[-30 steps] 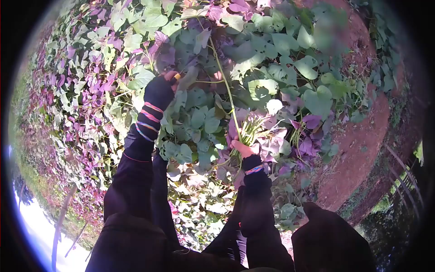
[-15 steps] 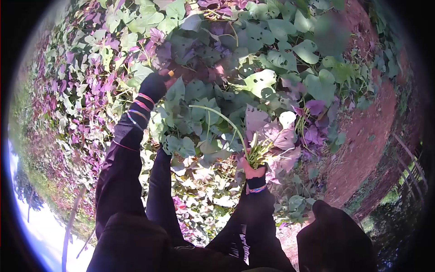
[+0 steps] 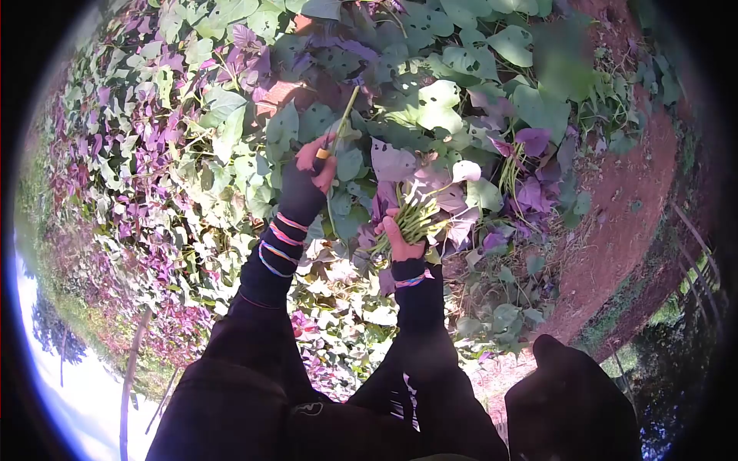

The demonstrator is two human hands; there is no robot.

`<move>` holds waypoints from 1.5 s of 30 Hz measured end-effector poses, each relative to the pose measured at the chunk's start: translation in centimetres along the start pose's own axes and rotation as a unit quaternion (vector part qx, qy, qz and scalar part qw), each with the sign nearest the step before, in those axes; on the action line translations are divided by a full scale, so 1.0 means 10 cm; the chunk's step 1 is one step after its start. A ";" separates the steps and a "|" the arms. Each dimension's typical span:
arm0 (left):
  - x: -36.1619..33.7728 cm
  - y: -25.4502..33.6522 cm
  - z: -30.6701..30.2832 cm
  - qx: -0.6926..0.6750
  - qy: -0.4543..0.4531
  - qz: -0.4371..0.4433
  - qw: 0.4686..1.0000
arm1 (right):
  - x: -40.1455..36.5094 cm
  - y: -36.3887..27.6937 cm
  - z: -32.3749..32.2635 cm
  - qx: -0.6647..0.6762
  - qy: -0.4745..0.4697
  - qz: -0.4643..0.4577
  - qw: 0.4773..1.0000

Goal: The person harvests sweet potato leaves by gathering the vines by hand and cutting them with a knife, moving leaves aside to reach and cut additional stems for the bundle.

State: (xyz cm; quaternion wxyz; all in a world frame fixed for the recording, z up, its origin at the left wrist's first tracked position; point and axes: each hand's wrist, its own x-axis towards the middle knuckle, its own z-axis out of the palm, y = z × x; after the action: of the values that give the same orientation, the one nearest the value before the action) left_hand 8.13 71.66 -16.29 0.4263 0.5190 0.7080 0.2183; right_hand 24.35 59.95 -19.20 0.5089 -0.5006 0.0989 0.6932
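My left hand (image 3: 315,163) is closed around a small yellow-and-black tool (image 3: 323,154), whose full shape is hidden. A long green stem (image 3: 347,111) passes right beside these fingers, and whether they grip it is unclear. To the right and slightly lower, my right hand (image 3: 403,241) is wrapped round a bunch of cut green stems (image 3: 419,218). Pale purple leaves (image 3: 393,160) fan out above and beside the bunch. Both wrists carry colourful bands over dark sleeves.
Dense green leaves (image 3: 542,111), many with holes, spread ahead. Purple and green foliage (image 3: 146,161) covers the left. Bare reddish soil (image 3: 626,223) runs along the right, with wooden poles (image 3: 696,261) beyond it. Dark clothing fills the bottom.
My left hand has moved right and slightly down, toward the bunch. My right hand has shifted up and left with the stems. The long stem now stands beside my left hand instead of arching from my right.
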 end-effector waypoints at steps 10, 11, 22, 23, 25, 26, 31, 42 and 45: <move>-0.39 0.63 -0.15 -0.026 -0.269 0.128 0.954 | -0.03 -0.60 0.47 -0.027 -0.194 0.126 0.973; -0.32 0.59 -0.27 -0.016 -0.334 0.127 0.934 | -0.09 -0.59 0.52 0.037 -0.227 0.221 0.948; 0.49 -0.90 0.70 -0.260 -0.014 -0.223 0.939 | -0.42 -0.01 -0.27 0.112 -0.100 0.083 0.985; 0.71 -1.07 0.71 -0.215 -0.036 -0.215 0.952 | -0.44 0.04 -0.46 0.078 -0.084 0.069 0.991; 1.13 -1.20 0.70 -0.299 -0.042 -0.269 0.915 | -0.46 0.15 -0.66 0.014 -0.038 0.059 0.997; 1.36 -1.43 0.74 -0.296 -0.047 -0.264 0.917 | -0.44 0.26 -0.78 -0.039 0.042 0.047 0.997; 1.65 -1.46 0.67 -0.235 -0.050 -0.382 0.893 | -0.35 0.47 -1.01 -0.161 0.178 0.025 0.970; -0.81 0.09 0.04 -0.221 -0.374 -0.157 0.887 | -0.32 0.12 -0.37 -0.031 0.191 0.254 0.948; -1.33 0.05 0.11 -0.222 -0.451 -0.035 0.864 | -0.55 -0.66 0.48 -0.067 0.120 0.109 0.984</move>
State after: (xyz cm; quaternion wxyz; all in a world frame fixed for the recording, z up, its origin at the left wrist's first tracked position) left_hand 10.63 59.45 -11.43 0.8102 0.4273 0.3895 0.0965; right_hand 26.69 62.78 -10.03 0.3798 -0.5996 0.1665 0.6844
